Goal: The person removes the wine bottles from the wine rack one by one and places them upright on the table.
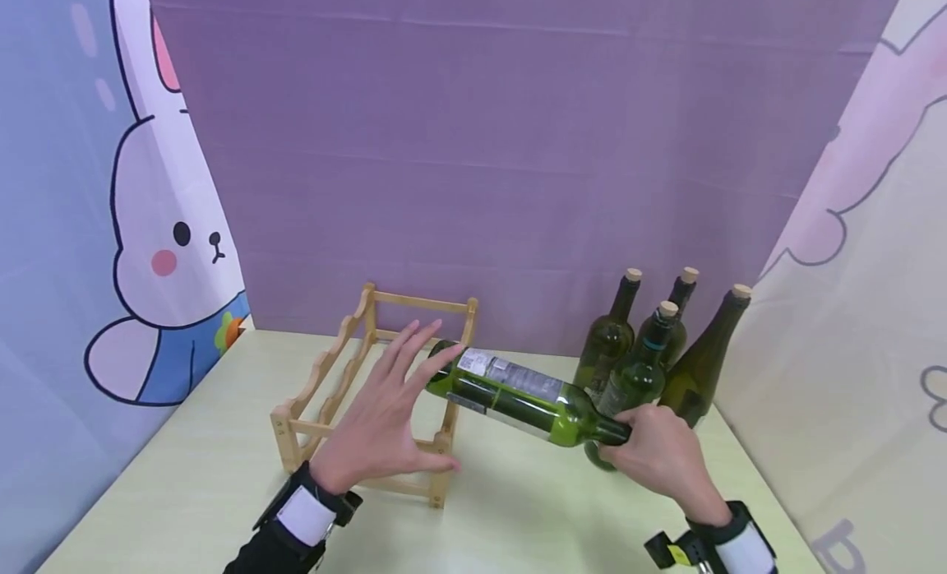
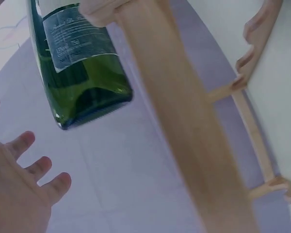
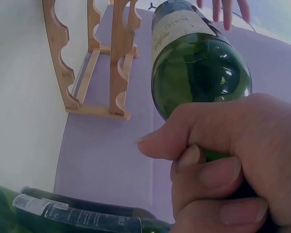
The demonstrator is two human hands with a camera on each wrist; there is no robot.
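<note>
A green wine bottle (image 1: 518,393) is held nearly level above the table, its base toward the left. My right hand (image 1: 658,451) grips it by the neck; in the right wrist view the fingers of that hand (image 3: 223,165) curl round the neck. My left hand (image 1: 385,409) is spread beside the base, thumb and fingers apart. In the left wrist view a gap shows between those fingers and the bottle (image 2: 87,87). Behind and below the left hand stands a wooden wine rack (image 1: 296,409) with scalloped rails, partly hidden by that hand and the bottle.
Several corked green bottles (image 1: 610,335) stand together at the table's back right, partly behind the right hand. A purple cloth (image 1: 518,163) hangs behind the table (image 1: 177,475). Printed cloths border the left and right sides.
</note>
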